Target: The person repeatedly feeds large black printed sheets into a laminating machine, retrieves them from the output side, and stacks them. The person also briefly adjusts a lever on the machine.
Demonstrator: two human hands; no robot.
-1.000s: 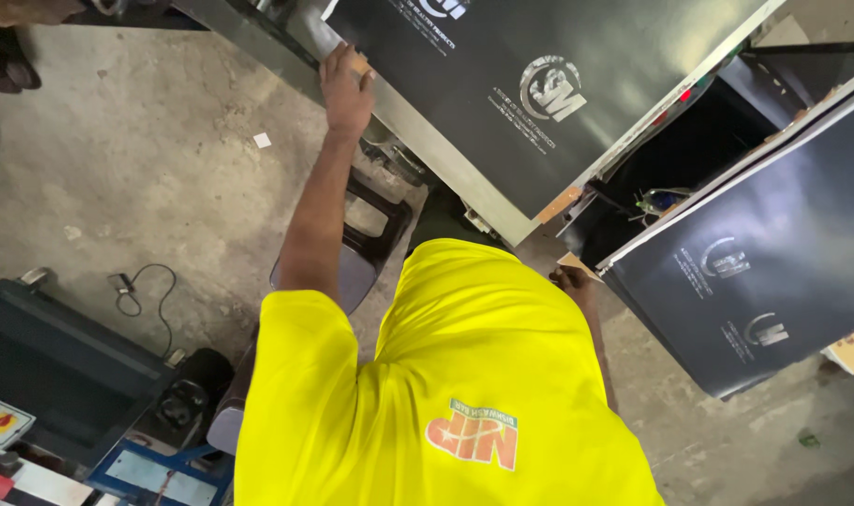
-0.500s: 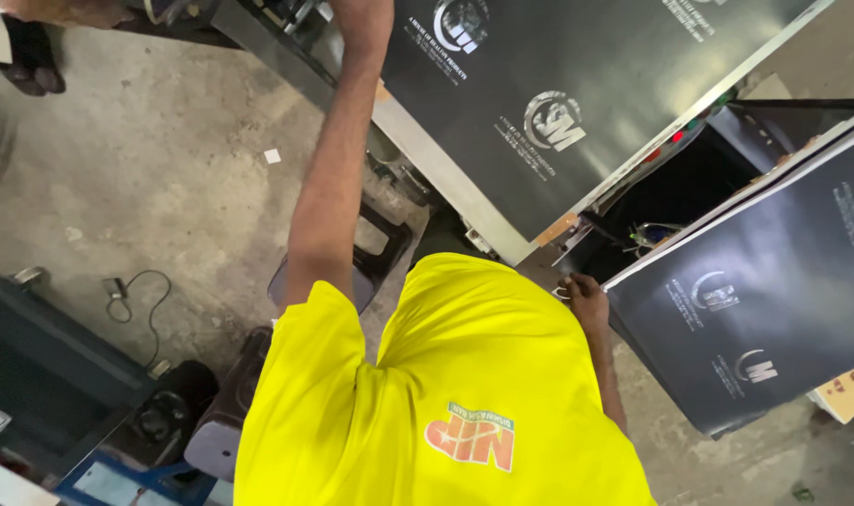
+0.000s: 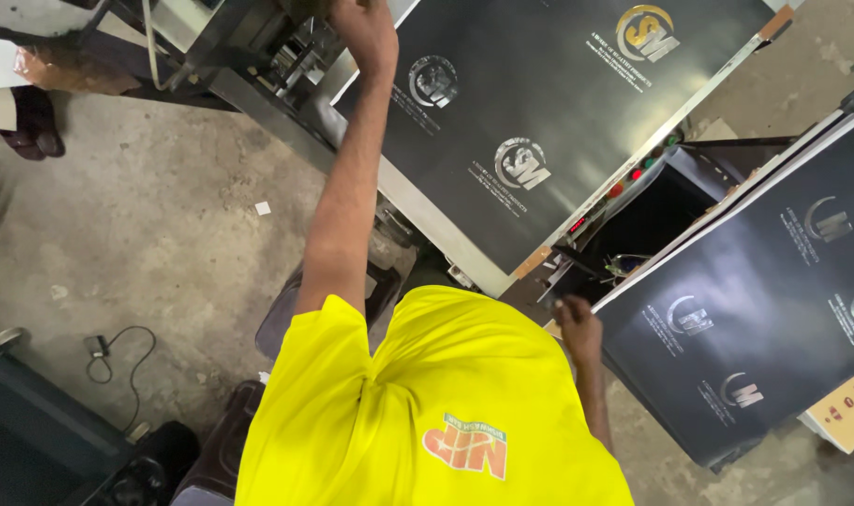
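Left hand (image 3: 363,33) on black sheet (image 3: 549,122) edge; fingers' grip unclear; right hand (image 3: 577,323) near stack (image 3: 755,309).

Print workshop, printed black sheets (image 3: 577,122) on machine bed (image 3: 417,201), stained concrete floor (image 3: 164,244)

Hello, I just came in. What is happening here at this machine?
A person in a yellow shirt stands at a machine. The left hand reaches up to the far corner of a large black printed sheet lying on the machine bed. The right hand rests at the near edge of a second stack of black sheets beside it. Whether either hand grips anything is unclear.
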